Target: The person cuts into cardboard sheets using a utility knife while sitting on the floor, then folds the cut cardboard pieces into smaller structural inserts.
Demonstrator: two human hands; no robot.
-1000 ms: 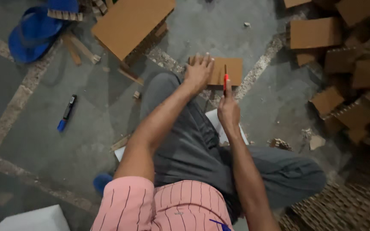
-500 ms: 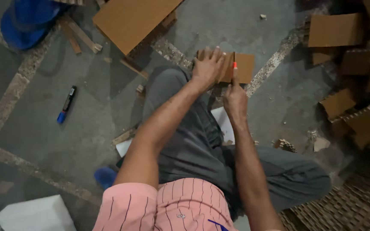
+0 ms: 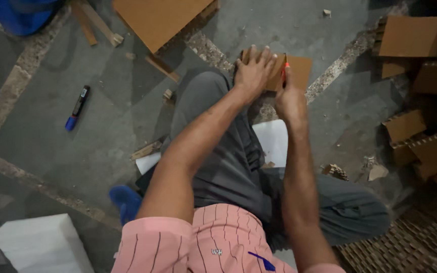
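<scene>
our left hand (image 3: 255, 72) lies flat, fingers spread, pressing the small cardboard piece (image 3: 299, 71) onto the floor past our knee. our right hand (image 3: 290, 101) grips a red cutter (image 3: 284, 72) against it.

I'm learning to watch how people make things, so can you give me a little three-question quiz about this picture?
1. True or false: the left hand lies flat on the small cardboard piece.
2. What does the right hand hold?
A. a blue marker
B. a thin red tool
C. a wooden stick
3. Fill in the missing word: the blue marker lies on the ____, away from both hands.

Key
1. True: its fingers are spread over the piece, pressing it on the floor.
2. B: the thin red tool stands at the card, beside the left hand.
3. Floor.
</scene>
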